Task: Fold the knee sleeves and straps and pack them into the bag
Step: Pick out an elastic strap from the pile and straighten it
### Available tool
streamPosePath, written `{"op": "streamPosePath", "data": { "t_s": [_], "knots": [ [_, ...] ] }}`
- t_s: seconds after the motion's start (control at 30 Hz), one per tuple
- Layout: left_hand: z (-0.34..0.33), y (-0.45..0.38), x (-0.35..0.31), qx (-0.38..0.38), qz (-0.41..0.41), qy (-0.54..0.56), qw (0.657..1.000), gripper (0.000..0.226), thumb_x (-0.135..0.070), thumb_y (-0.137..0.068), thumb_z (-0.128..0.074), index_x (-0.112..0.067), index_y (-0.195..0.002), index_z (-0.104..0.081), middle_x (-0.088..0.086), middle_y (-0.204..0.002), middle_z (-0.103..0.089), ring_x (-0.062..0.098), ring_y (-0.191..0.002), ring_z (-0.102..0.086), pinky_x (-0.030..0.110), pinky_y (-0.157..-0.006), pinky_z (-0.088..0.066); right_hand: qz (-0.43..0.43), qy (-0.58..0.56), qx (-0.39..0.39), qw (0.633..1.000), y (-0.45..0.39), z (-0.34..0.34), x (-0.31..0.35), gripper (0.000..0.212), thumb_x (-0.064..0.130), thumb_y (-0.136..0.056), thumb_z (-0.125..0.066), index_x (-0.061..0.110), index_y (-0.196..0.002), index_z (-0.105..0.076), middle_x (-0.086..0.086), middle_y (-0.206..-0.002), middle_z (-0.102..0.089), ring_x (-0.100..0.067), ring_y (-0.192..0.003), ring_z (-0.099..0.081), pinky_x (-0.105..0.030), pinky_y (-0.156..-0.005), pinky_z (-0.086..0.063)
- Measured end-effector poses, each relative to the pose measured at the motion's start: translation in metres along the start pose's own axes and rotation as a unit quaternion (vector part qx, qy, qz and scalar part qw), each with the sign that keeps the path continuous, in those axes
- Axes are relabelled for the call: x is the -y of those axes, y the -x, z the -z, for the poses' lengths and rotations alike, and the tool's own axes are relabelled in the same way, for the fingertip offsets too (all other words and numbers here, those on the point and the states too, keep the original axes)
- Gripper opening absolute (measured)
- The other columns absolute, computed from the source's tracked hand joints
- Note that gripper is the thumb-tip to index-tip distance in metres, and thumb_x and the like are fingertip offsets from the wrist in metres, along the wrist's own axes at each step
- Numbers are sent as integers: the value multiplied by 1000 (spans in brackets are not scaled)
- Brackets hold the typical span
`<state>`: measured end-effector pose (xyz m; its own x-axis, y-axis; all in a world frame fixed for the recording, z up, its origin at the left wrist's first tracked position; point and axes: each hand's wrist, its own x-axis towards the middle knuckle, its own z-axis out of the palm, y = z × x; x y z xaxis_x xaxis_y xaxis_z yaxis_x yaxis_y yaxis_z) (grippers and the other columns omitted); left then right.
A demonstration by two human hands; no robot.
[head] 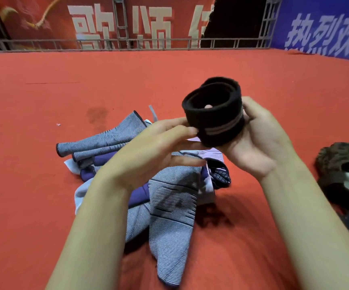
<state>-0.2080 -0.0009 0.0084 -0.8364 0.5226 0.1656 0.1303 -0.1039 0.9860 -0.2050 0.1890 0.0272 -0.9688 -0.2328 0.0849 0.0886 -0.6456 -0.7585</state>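
Underfoot, red carpet (43, 97) runs to a metal railing (127, 41) hung with banners. Centre frame, right hand (259, 143) cradles the rolled black strap (213, 114), open end facing upper left; left hand (148, 151) pinches its edge. Knee sleeves (169, 201) lie heaped beneath.

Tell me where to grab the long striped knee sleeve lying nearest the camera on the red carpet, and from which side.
Grip the striped knee sleeve at its near hemmed end, coming from above on the camera side. It lies flat and stretched toward the viewer, and that end is clear of the pile, whereas its far end is tucked among the other sleeves. The right hand holds the rolled black strap, with the left hand at the roll's edge.
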Motion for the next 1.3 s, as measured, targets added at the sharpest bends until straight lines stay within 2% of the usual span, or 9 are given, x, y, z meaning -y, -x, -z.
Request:
{"op": "streamPosePath", "data": {
  "t_s": [0.23, 0.47, 0.6, 0.63, 0.67, 0.8, 0.9, 1.07, 1.3],
  "knots": [
    [-8, 3, -7, -12, -36, -73, 997, 43, -30, -97, -63, -27, -139, -60, -3, -131, -71, 18, -116, -71, 43, -92, -61, -67, -119, 64, 989, -3, 11, -2, 36, 18, -93, -48, -4, -98, -77, -20, -102, -76, -29, -88, -76, -36, -77, -64],
    [-15, -4, -4, -193, -200, -334, 901, 49, -29, -96, -75, -26, -143, -63, -13, -120, -73, -7, -93, -71, 14, -77, -53, -73, -188, 24, 979, -9, 15, -10, 48, 30, -106, -51, -13, -121, -67, -30, -128, -66, -40, -113, -69, -45, -94, -60],
    [-4, -11, 9, -247, -214, -354, 876, 29, -31, -104, -61, -26, -131, -72, -19, -103, -75, -3, -81, -69, 32, -85, -61, -53, -190, 20, 980, -5, 9, -13, 52, 26, -104, -57, -13, -138, -54, -30, -142, -57, -38, -135, -56, -44, -115, -45],
    [-2, -13, 12, -250, -211, -371, 869, 27, -33, -107, -56, -24, -122, -76, -11, -80, -42, 3, -73, -61, 40, -83, -60, -34, -178, 11, 983, -6, 7, -14, 47, 20, -101, -58, -11, -136, -56, -29, -140, -60, -37, -132, -59, -43, -114, -46],
    [-1, -15, 15, -252, -212, -378, 865, 30, -34, -108, -51, -19, -109, -77, 18, -77, -62, 11, -68, -53, 47, -77, -58, -16, -165, -1, 986, -7, 5, -17, 40, 14, -98, -60, -10, -129, -62, -27, -133, -65, -35, -126, -64, -43, -110, -50],
    [-4, -16, 17, -276, -216, -347, 870, 43, -32, -110, -48, -4, -79, -62, 24, -68, -54, 22, -61, -40, 46, -57, -44, 16, -161, -34, 986, -8, -3, -24, 21, 7, -87, -64, -6, -81, -80, -21, -105, -76, -29, -96, -77, -40, -95, -58],
    [-5, -17, 15, -248, -207, -255, 911, 44, -32, -109, -48, 2, -90, -70, 26, -81, -68, 18, -74, -55, 58, -74, -58, 16, -152, -55, 987, -9, -1, -20, 16, 6, -83, -67, -5, -84, -78, -20, -106, -76, -26, -100, -76, -38, -95, -58],
    [-16, -11, 7, -212, -191, -107, 952, 34, -10, -111, -45, -2, -99, -76, 17, -99, -79, 21, -96, -76, 36, -89, -62, 7, -172, -73, 982, -11, 3, -8, 46, 2, -74, -73, -6, -119, -69, -16, -114, -75, -22, -98, -76, -31, -83, -63],
    [-13, -11, 6, -214, -154, -2, 965, 40, -16, -114, -35, -3, -104, -71, 14, -99, -80, 34, -98, -77, 52, -92, -61, -18, -163, -71, 984, -5, 2, 4, 14, 5, -81, -67, -7, -76, -73, -14, -77, -74, -22, -65, -75, -28, -60, -62]
  ]
}}
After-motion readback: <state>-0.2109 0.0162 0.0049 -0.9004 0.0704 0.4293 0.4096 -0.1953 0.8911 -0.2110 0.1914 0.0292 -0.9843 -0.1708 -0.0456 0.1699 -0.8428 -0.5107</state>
